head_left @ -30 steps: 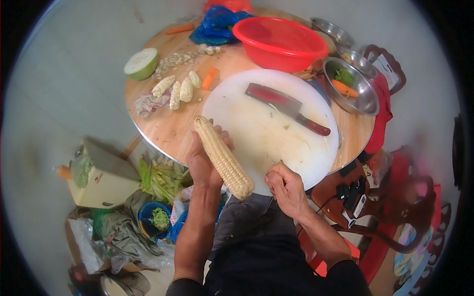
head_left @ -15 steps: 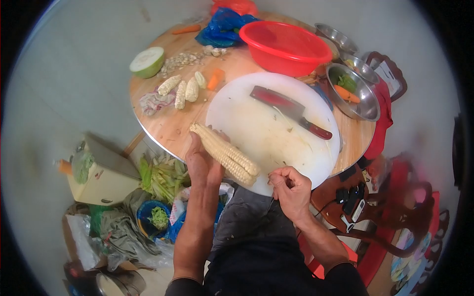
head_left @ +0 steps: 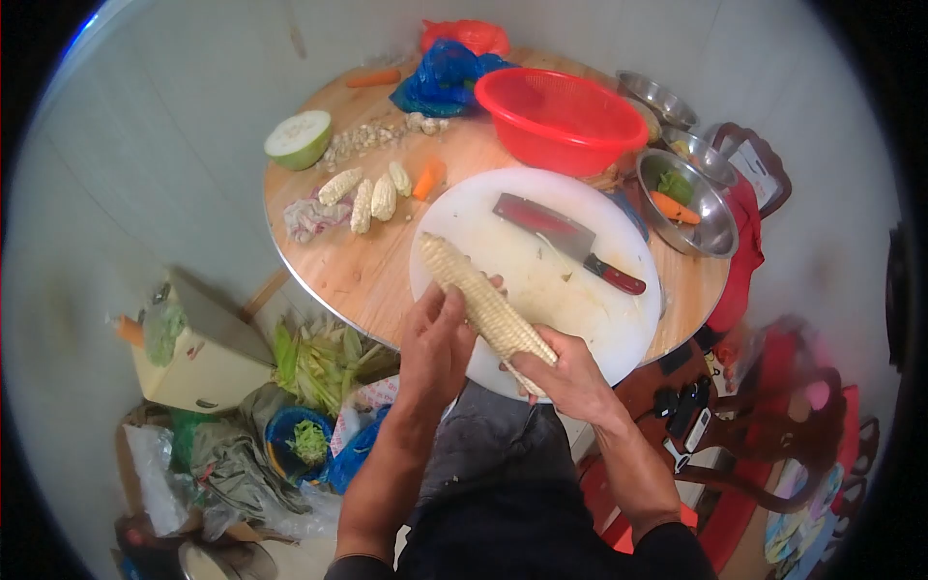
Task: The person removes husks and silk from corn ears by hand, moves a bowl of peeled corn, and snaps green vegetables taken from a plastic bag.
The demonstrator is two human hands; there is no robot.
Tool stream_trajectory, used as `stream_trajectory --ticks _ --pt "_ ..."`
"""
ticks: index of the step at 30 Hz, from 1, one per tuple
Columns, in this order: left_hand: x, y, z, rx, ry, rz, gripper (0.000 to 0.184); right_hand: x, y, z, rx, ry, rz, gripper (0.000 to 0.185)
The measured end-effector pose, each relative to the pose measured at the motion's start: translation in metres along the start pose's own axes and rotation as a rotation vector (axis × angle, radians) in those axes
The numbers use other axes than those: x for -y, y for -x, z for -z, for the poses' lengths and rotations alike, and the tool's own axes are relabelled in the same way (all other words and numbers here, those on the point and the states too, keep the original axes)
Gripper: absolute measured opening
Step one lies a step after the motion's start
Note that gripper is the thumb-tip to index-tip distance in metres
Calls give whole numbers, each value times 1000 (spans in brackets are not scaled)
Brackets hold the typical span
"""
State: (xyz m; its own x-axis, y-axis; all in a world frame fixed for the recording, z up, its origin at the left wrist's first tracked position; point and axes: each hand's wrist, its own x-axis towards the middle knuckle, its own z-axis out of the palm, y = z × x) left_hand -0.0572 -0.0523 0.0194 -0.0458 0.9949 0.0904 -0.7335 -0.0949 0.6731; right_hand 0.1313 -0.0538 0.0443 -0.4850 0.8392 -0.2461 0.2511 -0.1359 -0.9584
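Over the near edge of the white cutting board I hold a pale, husked ear of corn, tilted with its upper end to the left. My right hand grips its lower end, the thumb lying across the kernels. Against its left side is my left hand, with fingertips showing beyond the ear and the thumb in front. A cleaver with a reddish-brown handle lies on the board beyond the corn.
Several short corn pieces, a carrot piece and a halved green melon lie on the round wooden table. At the back stands a red basin, beside metal bowls. Corn husks are below left.
My right hand has come up from the board's edge and taken hold of the ear's lower end. The ear has shifted right, and my left hand has slid lower along it.
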Motion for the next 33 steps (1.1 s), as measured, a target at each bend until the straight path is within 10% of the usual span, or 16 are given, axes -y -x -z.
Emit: stream_trajectory --ticks 8,11,18,33 --pt "-43 12 -9 191 -1248 172 36 -10 6 12 53 -398 106 53" --pt "-47 18 -2 721 -1075 -84 35 -11 8 18 43 -500 72 65" --pt "-35 10 -1 300 -1113 -107 25 -3 10 23 147 -721 5 63" --pt "-31 8 12 538 -774 -25 22 6 3 55 18 -444 197 66"
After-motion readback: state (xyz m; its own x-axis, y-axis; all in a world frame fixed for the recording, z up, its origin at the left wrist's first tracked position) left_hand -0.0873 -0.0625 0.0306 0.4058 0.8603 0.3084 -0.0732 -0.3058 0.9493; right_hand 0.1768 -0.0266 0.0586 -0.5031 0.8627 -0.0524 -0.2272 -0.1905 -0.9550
